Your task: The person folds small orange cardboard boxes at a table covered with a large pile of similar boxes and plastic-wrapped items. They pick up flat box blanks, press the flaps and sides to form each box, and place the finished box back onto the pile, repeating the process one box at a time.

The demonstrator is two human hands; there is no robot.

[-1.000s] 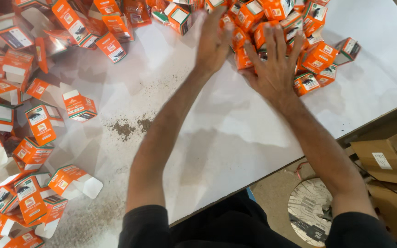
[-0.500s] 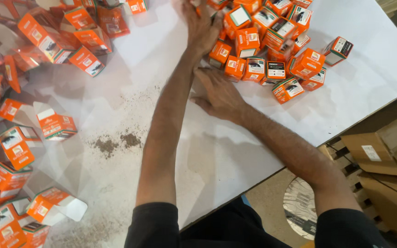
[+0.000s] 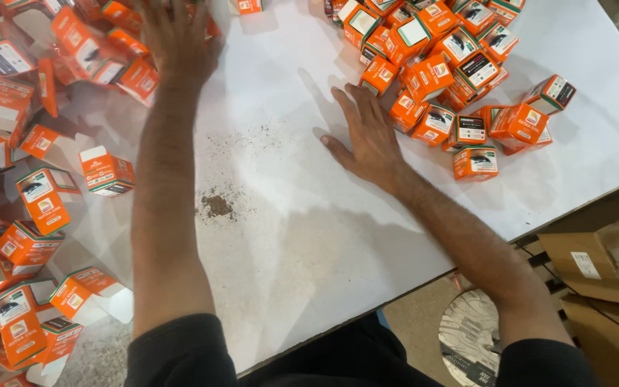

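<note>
My left hand [image 3: 175, 37] reaches to the far left of the white table [image 3: 309, 236], fingers spread over a heap of open orange cartons [image 3: 102, 43]; it is blurred and grips nothing I can see. My right hand [image 3: 367, 132] lies flat on the table, fingers apart, its fingertips touching the left edge of a pile of closed orange boxes [image 3: 453, 64] at the far right.
More open orange cartons [image 3: 30, 236] with white flaps line the table's left side. A patch of dark crumbs [image 3: 216, 206] lies mid-table. Brown cardboard boxes [image 3: 610, 265] and a round patterned object [image 3: 471, 340] sit on the floor beyond the table's right front edge.
My left hand has swung left from the closed-box pile to the open cartons. My right hand has stayed beside the pile. The view has shifted, so the boxes sit further right.
</note>
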